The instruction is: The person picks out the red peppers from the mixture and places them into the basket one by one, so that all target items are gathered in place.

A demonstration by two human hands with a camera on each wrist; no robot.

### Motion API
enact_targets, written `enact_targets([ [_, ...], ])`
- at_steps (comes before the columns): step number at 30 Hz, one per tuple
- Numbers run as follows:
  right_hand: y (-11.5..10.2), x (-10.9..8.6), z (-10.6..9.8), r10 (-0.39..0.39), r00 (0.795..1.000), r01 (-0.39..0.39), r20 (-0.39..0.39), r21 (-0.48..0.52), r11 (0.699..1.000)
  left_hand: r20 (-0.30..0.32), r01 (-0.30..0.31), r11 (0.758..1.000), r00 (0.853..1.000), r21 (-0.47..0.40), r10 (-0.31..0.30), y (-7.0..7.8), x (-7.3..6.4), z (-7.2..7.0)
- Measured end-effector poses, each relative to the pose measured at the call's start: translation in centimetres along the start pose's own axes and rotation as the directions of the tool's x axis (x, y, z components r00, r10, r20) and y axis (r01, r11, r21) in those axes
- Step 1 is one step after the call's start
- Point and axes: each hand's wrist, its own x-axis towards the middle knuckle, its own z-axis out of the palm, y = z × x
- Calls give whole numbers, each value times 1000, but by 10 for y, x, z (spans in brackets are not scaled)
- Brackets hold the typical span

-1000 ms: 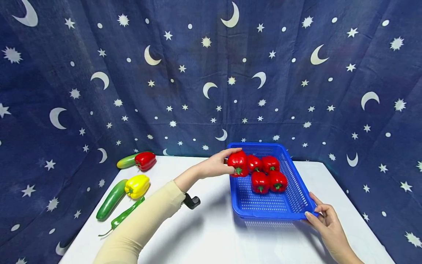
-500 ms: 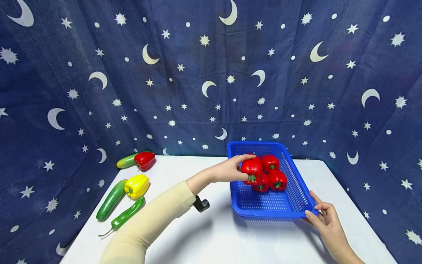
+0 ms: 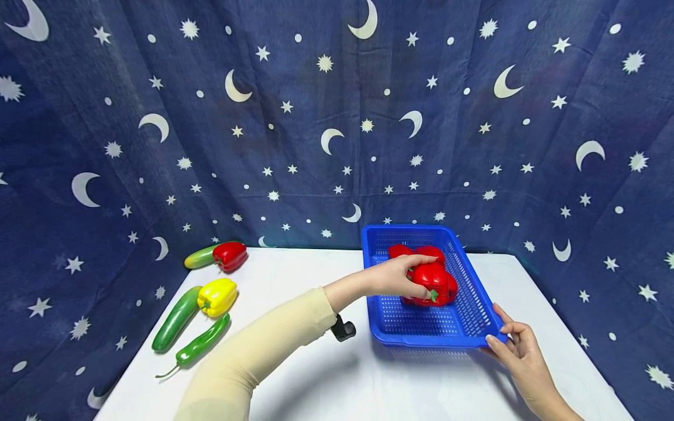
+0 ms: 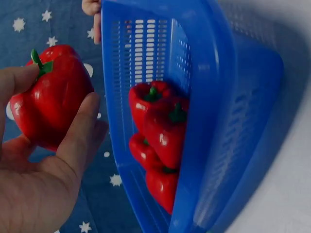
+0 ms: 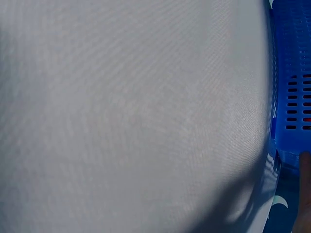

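My left hand [image 3: 392,277] grips a red bell pepper [image 3: 430,279] by its sides, above the blue basket [image 3: 384,339]. In the left wrist view, thumb and fingers wrap round this held bell pepper [image 4: 56,99], its green stem by one fingertip. Several other red bell peppers [image 4: 165,131] lie together inside the basket; in the head view the held one partly covers them. My right hand [image 3: 526,359] pinches the basket's near right corner, thumb on the rim and fingers outside. Only a finger [image 5: 304,189] of it shows in the right wrist view.
On the left of the white table [image 3: 316,351] lie a yellow bell pepper [image 3: 218,296], a red bell pepper [image 3: 230,256], a cucumber [image 3: 176,318], a yellow-green cucumber-like vegetable [image 3: 200,257] and a long green chili pepper [image 3: 202,342]. A starry blue curtain [image 3: 295,140] hangs behind.
My left hand has carried the red bell pepper rightward, from the basket's left side to over the other peppers. My right hand has kept its hold on the corner.
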Motion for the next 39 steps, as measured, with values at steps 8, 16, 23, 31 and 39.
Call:
enact_targets([
  [8,-3,1,-1,36,999,-36,11,-19,999,30,116,982,993,-146,-112,5,9,15],
  [16,-6,2,-2,65,997,-64,30,-36,997,64,131,979,990,-154,-123,8,15,22],
  [23,-7,1,-1,77,997,-76,29,-43,996,87,194,981,978,-14,-192,12,22,31],
  [31,-6,1,1,107,994,-105,26,-68,992,160,252,964,952,81,-262,11,26,40],
  [39,-6,1,-1,72,997,-70,40,-55,996,182,267,954,940,140,-290,16,40,48],
])
